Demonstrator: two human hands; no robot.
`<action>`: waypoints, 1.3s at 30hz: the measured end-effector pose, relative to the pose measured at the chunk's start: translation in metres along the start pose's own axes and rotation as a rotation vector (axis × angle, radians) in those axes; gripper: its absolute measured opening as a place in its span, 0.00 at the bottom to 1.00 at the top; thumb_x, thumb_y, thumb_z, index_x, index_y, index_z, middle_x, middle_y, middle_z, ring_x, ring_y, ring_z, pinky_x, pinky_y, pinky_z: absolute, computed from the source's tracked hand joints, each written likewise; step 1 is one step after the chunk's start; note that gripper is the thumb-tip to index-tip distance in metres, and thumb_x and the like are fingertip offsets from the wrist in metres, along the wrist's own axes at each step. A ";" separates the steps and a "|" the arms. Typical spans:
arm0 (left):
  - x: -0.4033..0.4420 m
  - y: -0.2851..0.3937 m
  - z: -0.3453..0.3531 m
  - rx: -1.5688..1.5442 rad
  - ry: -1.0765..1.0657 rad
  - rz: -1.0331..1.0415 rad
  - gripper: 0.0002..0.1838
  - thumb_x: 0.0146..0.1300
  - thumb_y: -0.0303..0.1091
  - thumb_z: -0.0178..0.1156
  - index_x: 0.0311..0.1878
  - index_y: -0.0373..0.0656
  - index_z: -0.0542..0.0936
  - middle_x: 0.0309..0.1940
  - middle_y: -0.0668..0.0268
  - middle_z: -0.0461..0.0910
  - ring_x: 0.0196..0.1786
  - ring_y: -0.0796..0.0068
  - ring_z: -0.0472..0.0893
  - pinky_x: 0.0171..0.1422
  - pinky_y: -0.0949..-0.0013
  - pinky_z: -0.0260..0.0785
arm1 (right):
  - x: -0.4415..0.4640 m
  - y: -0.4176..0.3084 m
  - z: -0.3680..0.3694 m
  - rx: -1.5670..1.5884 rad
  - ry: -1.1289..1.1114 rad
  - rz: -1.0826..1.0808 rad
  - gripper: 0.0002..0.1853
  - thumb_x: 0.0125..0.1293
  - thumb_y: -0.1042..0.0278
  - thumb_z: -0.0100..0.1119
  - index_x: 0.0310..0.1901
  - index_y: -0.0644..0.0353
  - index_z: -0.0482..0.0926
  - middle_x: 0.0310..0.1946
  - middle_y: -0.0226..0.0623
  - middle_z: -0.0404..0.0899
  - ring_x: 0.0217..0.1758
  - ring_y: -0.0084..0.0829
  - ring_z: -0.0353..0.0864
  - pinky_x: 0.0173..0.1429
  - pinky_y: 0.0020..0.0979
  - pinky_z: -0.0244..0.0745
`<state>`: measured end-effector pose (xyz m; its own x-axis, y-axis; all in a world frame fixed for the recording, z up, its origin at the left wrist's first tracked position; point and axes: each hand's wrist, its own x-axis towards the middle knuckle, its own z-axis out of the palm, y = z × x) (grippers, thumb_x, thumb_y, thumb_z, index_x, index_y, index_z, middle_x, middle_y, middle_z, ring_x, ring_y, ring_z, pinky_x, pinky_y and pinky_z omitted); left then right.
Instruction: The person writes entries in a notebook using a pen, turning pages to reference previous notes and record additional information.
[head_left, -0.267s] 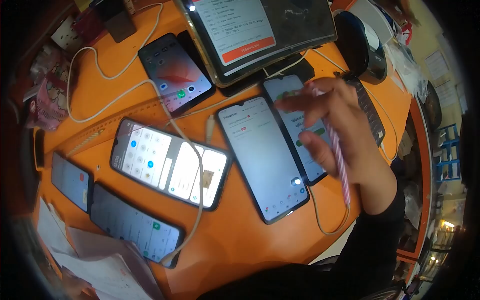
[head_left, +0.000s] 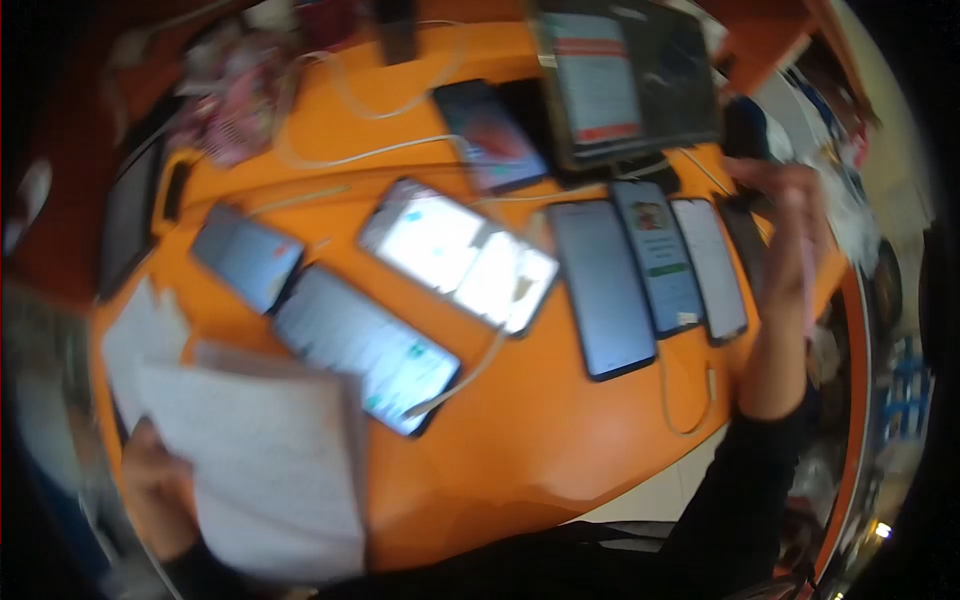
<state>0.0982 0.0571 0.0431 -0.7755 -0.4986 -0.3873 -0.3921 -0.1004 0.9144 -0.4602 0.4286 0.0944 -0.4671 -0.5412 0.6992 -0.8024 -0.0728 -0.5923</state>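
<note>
The picture is blurred. At the lower left my left hand grips the edge of white papers, its fingers partly behind them. On the right, my right hand is raised beside the tablet with a pink striped stick held along its palm. Nearest to it lies a narrow phone with a pale screen. Left of that are a phone with a green button and a large grey-screened phone. A bright phone lies mid-table. Two more phones lie near the papers.
A tablet stands at the back of the orange table, with a reddish-screened phone beside it. White cables cross the tabletop. A pink patterned bag sits at the back left, and plastic bags are at the right.
The view has shifted left. My right hand has moved right, off the phones, uncovering the narrow pale-screened one. My left hand has come into view, and the papers are lifted and spread.
</note>
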 end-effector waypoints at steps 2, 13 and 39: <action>-0.004 -0.002 0.005 0.167 0.065 0.059 0.52 0.26 0.29 0.85 0.62 0.32 0.72 0.53 0.63 0.80 0.53 0.70 0.79 0.57 0.67 0.72 | 0.006 -0.029 -0.002 0.072 -0.031 -0.058 0.14 0.76 0.57 0.40 0.42 0.60 0.69 0.43 0.48 0.83 0.48 0.34 0.81 0.56 0.33 0.69; -0.007 0.036 0.021 0.328 -0.655 0.279 0.14 0.53 0.37 0.73 0.39 0.39 0.88 0.42 0.58 0.86 0.48 0.65 0.84 0.58 0.68 0.73 | -0.034 -0.203 0.174 0.713 -0.522 0.056 0.27 0.76 0.40 0.36 0.38 0.58 0.72 0.28 0.38 0.77 0.26 0.23 0.74 0.26 0.25 0.66; 0.006 0.022 0.039 0.398 -0.188 0.222 0.19 0.61 0.40 0.68 0.46 0.32 0.83 0.39 0.54 0.85 0.36 0.69 0.84 0.45 0.70 0.72 | -0.084 -0.164 0.288 0.773 -0.799 0.526 0.15 0.56 0.67 0.76 0.25 0.58 0.74 0.21 0.25 0.76 0.22 0.12 0.71 0.27 0.17 0.64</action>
<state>0.0654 0.0854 0.0564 -0.9233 -0.3032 -0.2359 -0.3374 0.3461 0.8754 -0.1828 0.2443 0.0174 -0.0908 -0.9956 0.0233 -0.0273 -0.0209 -0.9994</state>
